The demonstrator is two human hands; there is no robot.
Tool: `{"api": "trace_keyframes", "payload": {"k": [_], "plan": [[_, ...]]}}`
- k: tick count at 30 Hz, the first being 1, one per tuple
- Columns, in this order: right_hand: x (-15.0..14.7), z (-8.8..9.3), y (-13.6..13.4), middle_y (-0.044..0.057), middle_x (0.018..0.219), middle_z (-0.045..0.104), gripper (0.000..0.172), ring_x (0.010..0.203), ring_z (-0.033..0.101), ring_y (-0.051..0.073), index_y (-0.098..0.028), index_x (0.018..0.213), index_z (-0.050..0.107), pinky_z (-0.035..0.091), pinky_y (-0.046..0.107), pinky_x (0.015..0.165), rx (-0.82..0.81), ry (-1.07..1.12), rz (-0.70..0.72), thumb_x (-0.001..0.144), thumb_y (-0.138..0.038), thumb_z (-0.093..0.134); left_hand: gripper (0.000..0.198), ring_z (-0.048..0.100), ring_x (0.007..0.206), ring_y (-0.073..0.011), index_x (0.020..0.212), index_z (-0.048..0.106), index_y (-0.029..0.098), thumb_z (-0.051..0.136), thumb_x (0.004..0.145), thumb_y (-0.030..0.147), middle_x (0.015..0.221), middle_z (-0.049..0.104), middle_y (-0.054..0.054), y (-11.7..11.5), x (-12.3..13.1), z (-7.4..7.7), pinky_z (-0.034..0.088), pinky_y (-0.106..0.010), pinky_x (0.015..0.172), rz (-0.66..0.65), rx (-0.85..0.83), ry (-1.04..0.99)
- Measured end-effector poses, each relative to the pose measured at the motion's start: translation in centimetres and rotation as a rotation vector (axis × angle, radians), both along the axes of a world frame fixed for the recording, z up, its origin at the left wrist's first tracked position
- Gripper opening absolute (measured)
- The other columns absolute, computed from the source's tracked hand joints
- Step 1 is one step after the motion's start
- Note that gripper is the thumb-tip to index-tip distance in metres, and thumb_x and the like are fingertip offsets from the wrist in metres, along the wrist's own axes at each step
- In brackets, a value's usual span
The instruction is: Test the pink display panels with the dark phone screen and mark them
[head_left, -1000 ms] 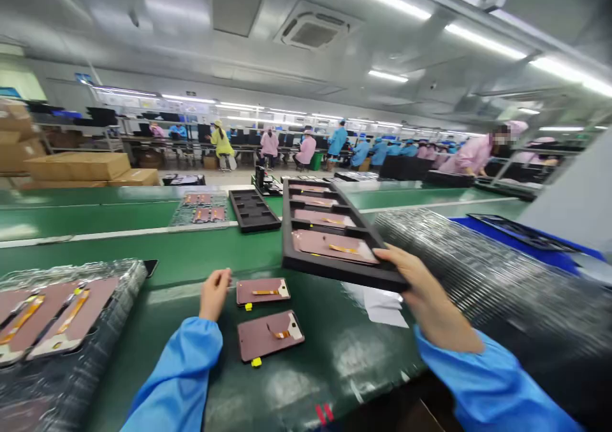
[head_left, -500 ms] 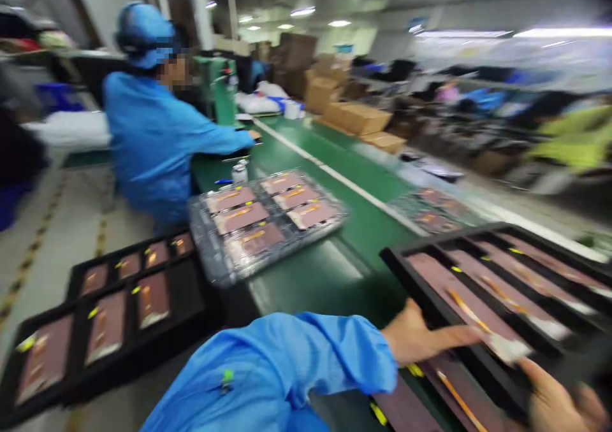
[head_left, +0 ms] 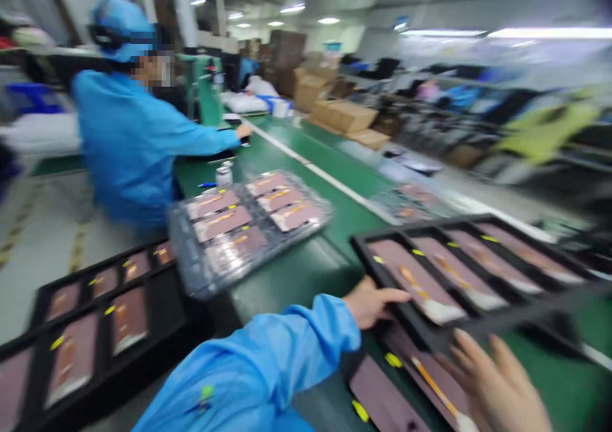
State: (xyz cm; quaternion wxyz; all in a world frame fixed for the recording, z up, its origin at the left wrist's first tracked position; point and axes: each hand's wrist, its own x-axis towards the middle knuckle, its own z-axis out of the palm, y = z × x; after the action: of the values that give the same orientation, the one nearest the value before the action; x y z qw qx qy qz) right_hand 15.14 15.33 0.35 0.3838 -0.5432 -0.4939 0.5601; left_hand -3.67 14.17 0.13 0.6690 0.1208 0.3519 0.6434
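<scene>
Head view: the left hand (head_left: 373, 301) is closed on the left edge of a black compartment tray (head_left: 535, 308), thumb laid over the rim; its other fingers are mostly hidden, presumably hooked underneath so the load stays supported. The right hand (head_left: 502, 378) is opened out, fingers apart and grasping nothing that shows, its tips at the near edge of the tray; whether they touch it cannot be told. Inside the tray, phone display panels (head_left: 415, 282) lie in separate slots, flex cables upward, the dividers likely meant to stop one panel rubbing another. The tray appears raised, since two loose panels (head_left: 382, 394) lie below its near-left corner, one partly covered by the tray and the right hand; their yellow tabs jut out, perhaps for easy gripping. Left of the tray, on the green bench (head_left: 296, 273), a clear blister tray (head_left: 184, 263) carries six more panels in formed pockets, probably keeping them spaced. Farther left of the tray and nearer the wearer, a second black tray (head_left: 165, 314) holds panels slot by slot. Well beyond the tray to its left, a co-worker in blue (head_left: 129, 139) reaches over the bench; a small bottle (head_left: 224, 174) stands between them, seemingly within that person's reach.
</scene>
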Motion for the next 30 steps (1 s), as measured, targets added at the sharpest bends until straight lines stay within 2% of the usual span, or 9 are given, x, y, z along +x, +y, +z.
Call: {"api": "trace_keyframes", "payload": {"k": [3,6,9,12,15,19,23,26,30], "plan": [[-0.5,0.2,0.3,0.013,0.119,0.064,0.105,0.098,0.069,0.029,-0.027,0.15,0.024,0.061,0.038,0.068,0.041,0.003,-0.007,0.065,-0.058,0.077,0.057,0.067,0.075,-0.0191,0.113,0.059,0.018,0.075,0.059,0.019,0.096,0.071,-0.007,1.3,-2.1,-0.4,0.057,-0.031,0.061,-0.063,0.055,0.051],[0.4,0.0,2.6,0.012,0.112,0.066,0.081,0.086,0.072,0.025,-0.022,0.139,0.039,0.058,0.032,0.057,0.241,-0.167,0.01,0.074,-0.063,0.062,0.053,0.067,0.074,-0.0163,0.12,0.055,0.02,0.069,0.069,0.017,0.094,0.071,-0.005,3.9,-3.9,-1.6,0.057,-0.027,0.062,-0.114,0.073,0.108],[2.5,-0.3,4.9,0.01,0.1,0.068,0.059,0.077,0.071,0.024,-0.017,0.117,0.058,0.055,0.031,0.052,0.346,-0.296,-0.047,0.076,-0.06,0.057,0.053,0.068,0.071,-0.0154,0.124,0.051,0.021,0.065,0.074,0.014,0.09,0.072,-0.003,5.8,-4.8,-2.6,0.057,-0.026,0.063,-0.136,0.062,0.162],[3.9,-0.3,7.2,0.008,0.094,0.069,0.036,0.083,0.068,0.022,-0.016,0.102,0.065,0.056,0.036,0.07,0.417,-0.431,-0.097,0.083,-0.046,0.058,0.051,0.069,0.071,-0.0162,0.124,0.051,0.021,0.063,0.076,0.01,0.087,0.073,-0.002,6.5,-4.8,-3.4,0.059,-0.027,0.064,-0.149,0.039,0.196],[3.6,0.2,10.3,0.007,0.104,0.067,0.022,0.096,0.064,0.021,-0.016,0.103,0.064,0.051,0.043,0.089,0.485,-0.591,-0.101,0.089,-0.034,0.061,0.05,0.071,0.075,-0.0181,0.123,0.052,0.02,0.064,0.076,0.009,0.088,0.073,-0.003,7.1,-4.3,-3.7,0.06,-0.03,0.068,-0.166,0.028,0.203],[2.4,1.7,15.6,0.007,0.116,0.063,0.022,0.105,0.06,0.022,-0.016,0.109,0.063,0.05,0.044,0.092,0.505,-0.769,-0.077,0.093,-0.032,0.06,0.048,0.072,0.079,-0.0195,0.123,0.053,0.021,0.065,0.078,0.009,0.092,0.074,-0.004,8.2,-4.0,-3.8,0.06,-0.033,0.074,-0.157,0.009,0.195],[2.4,2.8,20.0,0.008,0.119,0.061,0.026,0.103,0.061,0.021,-0.017,0.114,0.061,0.052,0.043,0.089,0.449,-0.899,-0.076,0.095,-0.033,0.058,0.044,0.073,0.086,-0.0224,0.123,0.052,0.018,0.063,0.081,0.009,0.096,0.074,-0.006,8.9,-4.3,-4.1,0.06,-0.037,0.08,-0.158,-0.018,0.182],[1.8,2.8,21.8,0.008,0.117,0.062,0.027,0.1,0.062,0.021,-0.017,0.115,0.06,0.053,0.042,0.086,0.402,-0.957,0.007,0.095,-0.034,0.058,0.045,0.071,0.094,-0.025,0.125,0.051,0.018,0.062,0.082,0.007,0.1,0.074,-0.008,8.9,-4.5,-4.4,0.059,-0.04,0.084,-0.175,-0.046,0.139],[-0.9,1.7,22.6,0.007,0.117,0.062,0.028,0.099,0.063,0.021,-0.016,0.115,0.06,0.054,0.041,0.085,0.344,-1.019,0.169,0.094,-0.035,0.059,0.054,0.07,0.1,-0.0267,0.13,0.047,0.02,0.063,0.08,0.007,0.109,0.072,-0.009,8.8,-4.5,-4.6,0.056,-0.043,0.089,-0.21,-0.041,0.074]]}}
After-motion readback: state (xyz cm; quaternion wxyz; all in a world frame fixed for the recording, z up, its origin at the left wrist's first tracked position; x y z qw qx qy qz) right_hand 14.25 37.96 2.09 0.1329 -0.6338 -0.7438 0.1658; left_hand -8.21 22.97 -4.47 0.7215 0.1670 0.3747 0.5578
